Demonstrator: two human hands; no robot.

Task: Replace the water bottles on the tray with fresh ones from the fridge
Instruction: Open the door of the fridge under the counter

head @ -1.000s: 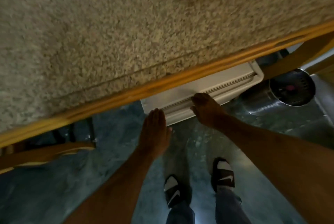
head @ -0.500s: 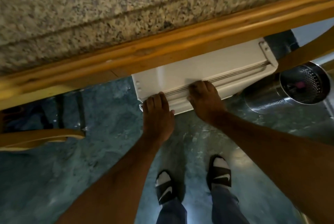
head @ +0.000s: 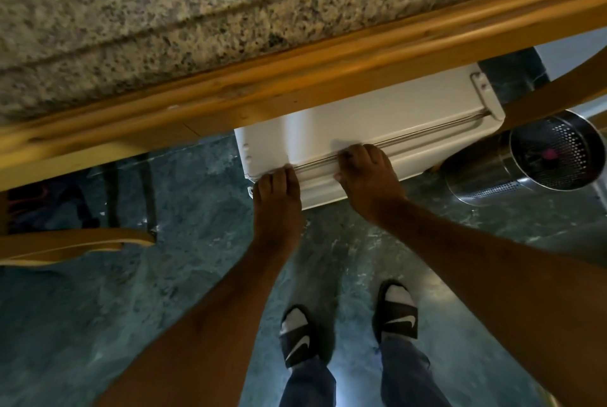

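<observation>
Both hands on the fridge under the counter

Left hand (head: 277, 199) and right hand (head: 368, 176) lie flat, fingers together, on the white fridge (head: 377, 121) top below the granite counter (head: 230, 12).

Dim, warm light overall; a pale glare patch lies on the floor (head: 345, 383) near the feet. Edges bow, and the counter (head: 197, 12) looks slightly blurred.

fridge (head: 361, 130): mostly hidden under counter (head: 197, 29) | bin (head: 542, 157): contents unclear
</observation>
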